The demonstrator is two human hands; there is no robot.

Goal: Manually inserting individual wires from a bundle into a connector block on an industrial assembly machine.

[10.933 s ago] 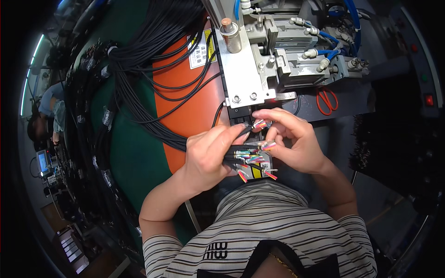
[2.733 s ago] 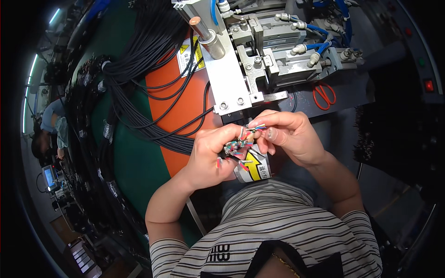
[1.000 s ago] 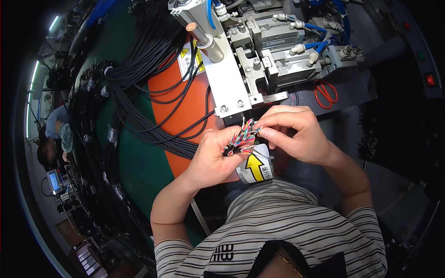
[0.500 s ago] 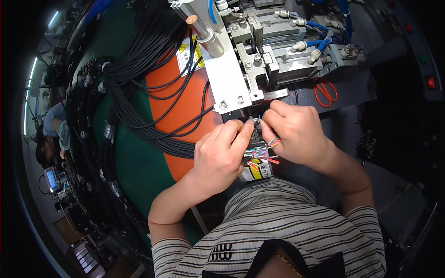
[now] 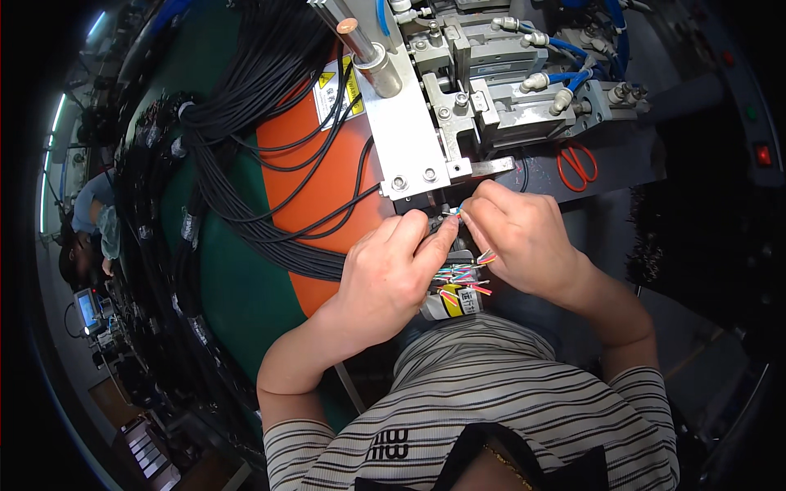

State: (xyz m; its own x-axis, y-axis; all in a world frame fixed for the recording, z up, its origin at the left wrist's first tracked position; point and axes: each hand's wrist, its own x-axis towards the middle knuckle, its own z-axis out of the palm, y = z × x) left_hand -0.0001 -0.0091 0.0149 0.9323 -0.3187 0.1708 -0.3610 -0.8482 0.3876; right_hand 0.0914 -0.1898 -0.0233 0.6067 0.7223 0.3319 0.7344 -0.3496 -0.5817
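Observation:
My left hand is closed in a pinch, thumb against forefinger, on the end of a cable just below the machine's front edge. Facing it, my right hand pinches thin wires at that same end, and the fingertips of both hands almost meet. The fingers partly cover what they hold. Below and between the hands, a cluster of stripped cable ends fans out in pink, green, white and yellow strands. Several black cables run from the left toward my left hand.
A metal machine with blue air hoses stands ahead, its bright plate close above my hands. Red-handled scissors lie right of it. Orange and green sheets cover the table at left. Another person is at far left.
My right fingertips have shifted slightly, closing further on the thin wires beside my left thumb. The view has moved a little; the cables and machine stay in place.

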